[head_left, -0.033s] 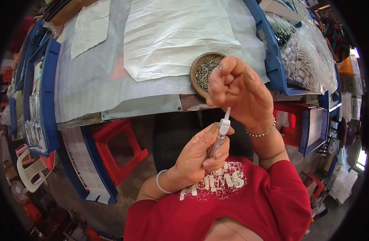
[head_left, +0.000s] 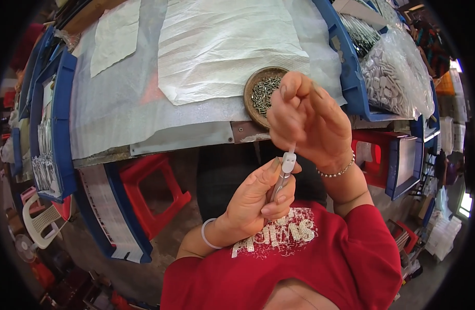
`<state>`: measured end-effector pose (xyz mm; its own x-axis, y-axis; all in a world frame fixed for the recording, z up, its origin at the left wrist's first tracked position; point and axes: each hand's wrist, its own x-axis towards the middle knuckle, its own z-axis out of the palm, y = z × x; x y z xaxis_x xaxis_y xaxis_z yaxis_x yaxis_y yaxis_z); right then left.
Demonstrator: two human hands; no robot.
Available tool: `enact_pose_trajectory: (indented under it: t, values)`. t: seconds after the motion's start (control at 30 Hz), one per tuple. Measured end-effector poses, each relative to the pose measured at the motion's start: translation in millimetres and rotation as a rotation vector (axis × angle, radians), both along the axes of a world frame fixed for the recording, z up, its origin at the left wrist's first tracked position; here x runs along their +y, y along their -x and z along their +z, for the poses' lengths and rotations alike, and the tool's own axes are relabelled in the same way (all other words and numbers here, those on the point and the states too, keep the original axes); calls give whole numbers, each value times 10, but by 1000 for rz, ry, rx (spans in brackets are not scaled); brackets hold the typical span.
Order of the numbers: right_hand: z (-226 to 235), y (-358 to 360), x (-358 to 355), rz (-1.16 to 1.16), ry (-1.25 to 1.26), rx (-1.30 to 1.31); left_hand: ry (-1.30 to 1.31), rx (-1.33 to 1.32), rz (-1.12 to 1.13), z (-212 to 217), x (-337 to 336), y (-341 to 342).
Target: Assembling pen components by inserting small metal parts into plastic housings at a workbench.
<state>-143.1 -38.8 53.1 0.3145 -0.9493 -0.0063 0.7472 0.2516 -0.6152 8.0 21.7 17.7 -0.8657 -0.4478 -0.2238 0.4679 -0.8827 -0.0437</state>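
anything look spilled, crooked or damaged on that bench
I see nothing spilled: the visible small metal pieces sit in the round bowl, though the right hand hides part of it. The large white paper is wrinkled and lies askew, and the brown strip along the bench's front edge looks scuffed.

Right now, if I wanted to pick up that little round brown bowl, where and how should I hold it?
Probably by the rim of the bowl, coming from the left: that stretch of edge is uncovered, while the right hand hides part of the right side. I'd keep it level, since it is open and holds loose small metal pieces.
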Motion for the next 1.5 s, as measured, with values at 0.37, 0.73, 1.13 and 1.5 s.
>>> enact_pose_trajectory:
  t: [0.37,0.73,1.13,1.5]
  values:
    - [95,-139,-29,140,-272,166,37,-65,70,-18,24,59]
    - [-75,-79,-104,58,-342,117,-114,83,135,-237,40,164]
    - [-25,-10,-133,82,-311,172,-76,85,110,-206,-8,197]
    - [-129,614,-237,-145,676,1659,34,-21,186,-186,-131,65]
